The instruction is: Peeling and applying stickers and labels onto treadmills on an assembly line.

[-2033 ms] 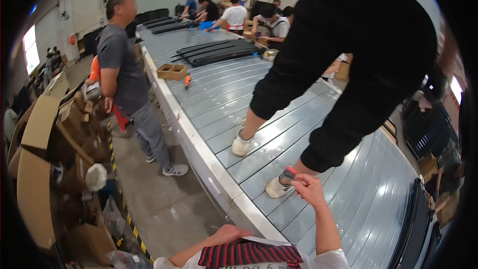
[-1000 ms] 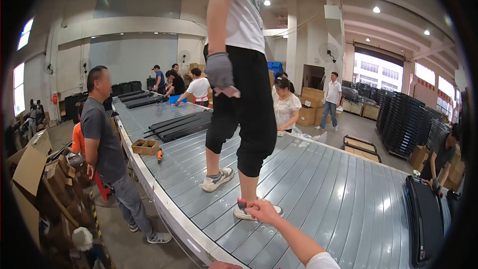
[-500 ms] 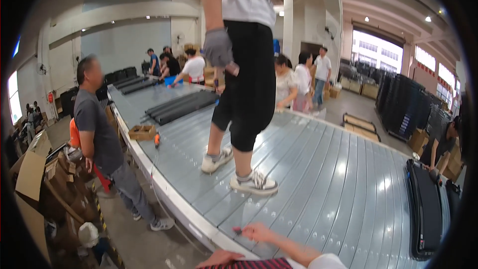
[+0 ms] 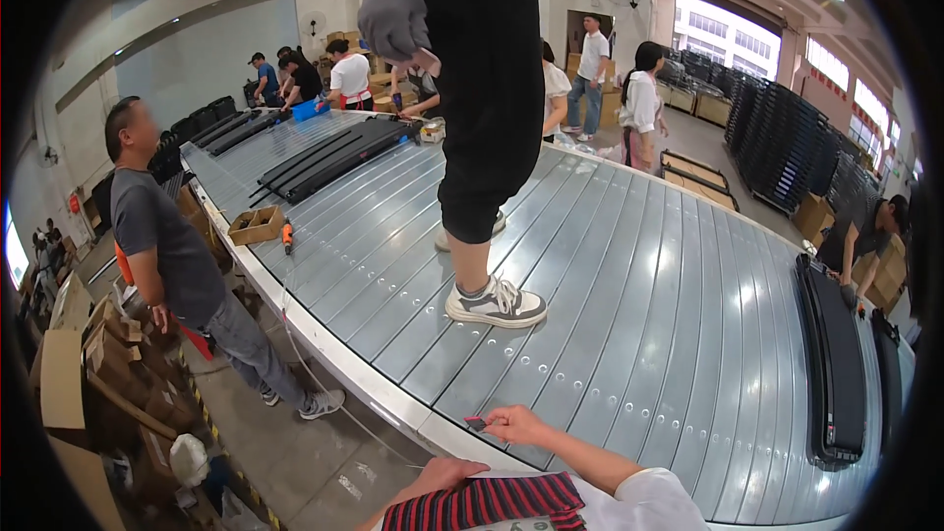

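Note:
My right hand [image 4: 516,424] is over the near edge of the large grey slatted table [image 4: 590,334], its fingers pinched on a small red-and-black piece [image 4: 476,423] too small to name. Close to my body, by the table's pale rim, is my left hand [image 4: 447,475]; its fingers are mostly hidden, so I cannot tell whether they hold anything. A red-and-black striped cloth [image 4: 472,506] lies across my front beside that hand. Ahead, a person in black trousers [image 4: 487,88] stands on the table, wearing a grey glove [image 4: 393,18] and pale sneakers [image 4: 497,303].
A cardboard box [image 4: 254,225] and an orange-and-black hand tool [image 4: 287,238] sit by the left rim. Long black panels [image 4: 339,157] lie farther back; another black panel [image 4: 831,364] is at right. A person in grey [image 4: 167,236] stands left, near stacked cartons [image 4: 118,374].
The view has shifted, showing more of the table and the striped cloth. The standing person's feet appear higher in the picture. My right hand still pinches the small piece.

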Demonstrator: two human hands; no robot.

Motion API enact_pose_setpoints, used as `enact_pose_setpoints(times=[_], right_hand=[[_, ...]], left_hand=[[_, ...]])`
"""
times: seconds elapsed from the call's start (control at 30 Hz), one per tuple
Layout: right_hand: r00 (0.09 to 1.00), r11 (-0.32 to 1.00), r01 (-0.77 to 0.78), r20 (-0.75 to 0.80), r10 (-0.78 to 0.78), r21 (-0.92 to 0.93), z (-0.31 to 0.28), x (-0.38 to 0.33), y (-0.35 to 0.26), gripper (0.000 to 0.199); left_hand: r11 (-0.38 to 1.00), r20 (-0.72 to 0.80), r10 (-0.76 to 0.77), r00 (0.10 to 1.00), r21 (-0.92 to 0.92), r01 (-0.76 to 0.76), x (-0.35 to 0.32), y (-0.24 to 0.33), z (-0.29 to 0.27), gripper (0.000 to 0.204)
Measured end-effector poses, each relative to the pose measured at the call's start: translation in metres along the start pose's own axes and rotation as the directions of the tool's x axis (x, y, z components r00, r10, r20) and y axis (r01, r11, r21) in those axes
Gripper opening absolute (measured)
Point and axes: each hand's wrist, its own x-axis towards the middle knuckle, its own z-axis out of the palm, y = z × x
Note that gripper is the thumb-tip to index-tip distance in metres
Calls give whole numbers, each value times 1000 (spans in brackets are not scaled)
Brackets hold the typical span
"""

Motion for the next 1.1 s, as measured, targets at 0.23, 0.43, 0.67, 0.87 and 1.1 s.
enact_pose_setpoints(times=[0.23, 0.43, 0.67, 0.87, 1.1], right_hand=[[1000, 1000, -1, -26, 0, -10, 4, -16, 16, 22], [997, 994, -53, -47, 57, 96, 3, -24, 32, 20], [991, 978, -110, -53, 121, 178, -14, -24, 28, 19], [990, 981, -138, -10, 141, 133, -15, -14, 15, 19], [990, 981, -136, 59, 129, 137, -1, -3, 29, 17]], left_hand=[[997, 57, 76, 996, -13, -75, 11, 5, -9, 38], [982, 14, 187, 982, -37, -186, 27, -18, 10, 38], [987, 56, 160, 985, -7, -160, 41, -3, 2, 31], [988, 38, 152, 988, 11, -152, 38, -9, 4, 34], [991, -20, 98, 995, 97, -96, 30, -7, 7, 34]])
